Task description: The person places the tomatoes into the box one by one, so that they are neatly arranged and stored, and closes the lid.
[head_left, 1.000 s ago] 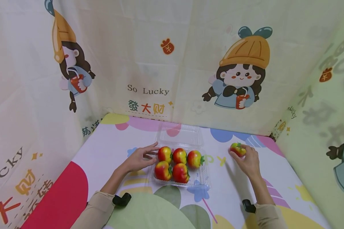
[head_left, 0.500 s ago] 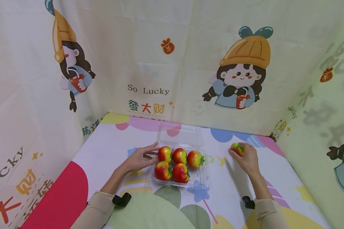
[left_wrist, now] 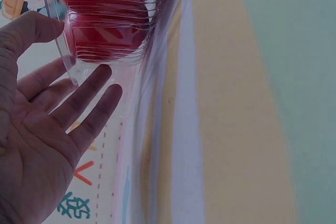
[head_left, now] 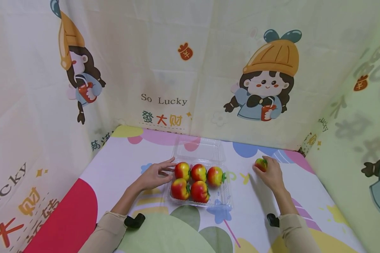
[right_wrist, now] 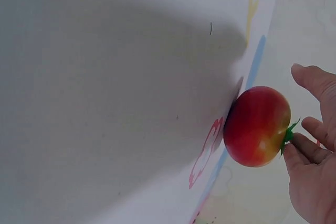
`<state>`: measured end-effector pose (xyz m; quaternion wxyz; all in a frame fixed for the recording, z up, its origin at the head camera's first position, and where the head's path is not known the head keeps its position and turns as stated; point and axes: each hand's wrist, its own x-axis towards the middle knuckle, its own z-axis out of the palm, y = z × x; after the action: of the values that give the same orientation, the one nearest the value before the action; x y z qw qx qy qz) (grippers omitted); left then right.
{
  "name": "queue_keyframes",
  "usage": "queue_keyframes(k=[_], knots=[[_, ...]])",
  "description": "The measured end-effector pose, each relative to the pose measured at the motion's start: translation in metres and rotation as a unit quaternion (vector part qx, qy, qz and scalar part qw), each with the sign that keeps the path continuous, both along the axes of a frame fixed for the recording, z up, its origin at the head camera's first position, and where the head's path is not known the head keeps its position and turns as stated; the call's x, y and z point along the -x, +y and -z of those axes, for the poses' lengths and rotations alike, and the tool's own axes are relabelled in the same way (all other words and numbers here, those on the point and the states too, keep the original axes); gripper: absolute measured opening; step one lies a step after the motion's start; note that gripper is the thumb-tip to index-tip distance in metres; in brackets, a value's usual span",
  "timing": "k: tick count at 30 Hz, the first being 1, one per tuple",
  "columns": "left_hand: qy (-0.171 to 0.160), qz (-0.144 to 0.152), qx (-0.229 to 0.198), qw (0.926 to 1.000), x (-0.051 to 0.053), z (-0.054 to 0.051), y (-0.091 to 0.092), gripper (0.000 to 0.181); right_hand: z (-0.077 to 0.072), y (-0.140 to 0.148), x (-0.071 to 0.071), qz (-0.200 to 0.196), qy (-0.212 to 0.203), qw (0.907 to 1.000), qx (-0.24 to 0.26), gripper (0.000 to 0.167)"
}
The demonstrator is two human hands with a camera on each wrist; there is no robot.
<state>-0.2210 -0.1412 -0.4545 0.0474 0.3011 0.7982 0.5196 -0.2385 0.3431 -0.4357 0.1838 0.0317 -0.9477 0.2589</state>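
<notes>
A clear plastic clamshell box (head_left: 220,198) stands open on the table, holding several red-and-yellow fruits (head_left: 200,191) with green leafy caps. My left hand (head_left: 156,174) rests at its left side. In the left wrist view, the thumb (left_wrist: 39,27) touches the rim while the other fingers are spread. Right of the box, my right hand (head_left: 272,174) is at another such fruit (right_wrist: 257,127), which sits on the table. Its fingers touch the green cap (right_wrist: 288,134); the thumb (right_wrist: 310,80) stands apart in the right wrist view.
The box's transparent lid (head_left: 199,149) lies folded back behind it. A patterned cloth covers the table (head_left: 237,214). Printed cloth walls (head_left: 209,88) enclose the back and both sides.
My right hand has shifted slightly left, and its fingers now cover more of the loose fruit's green cap. My left hand and the box have stayed in place.
</notes>
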Motion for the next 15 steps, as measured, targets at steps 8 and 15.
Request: queue_keyframes(k=[8,15], knots=[[0.007,0.006,-0.007,0.9999,0.001,0.002,-0.001,0.051,0.002,0.004,0.003,0.011,-0.035,0.9992,-0.018,0.065],[-0.006,0.001,-0.003,1.0,0.002,0.003,0.0,0.053,0.006,0.011,0.003,0.044,-0.052,0.9976,-0.014,0.069]])
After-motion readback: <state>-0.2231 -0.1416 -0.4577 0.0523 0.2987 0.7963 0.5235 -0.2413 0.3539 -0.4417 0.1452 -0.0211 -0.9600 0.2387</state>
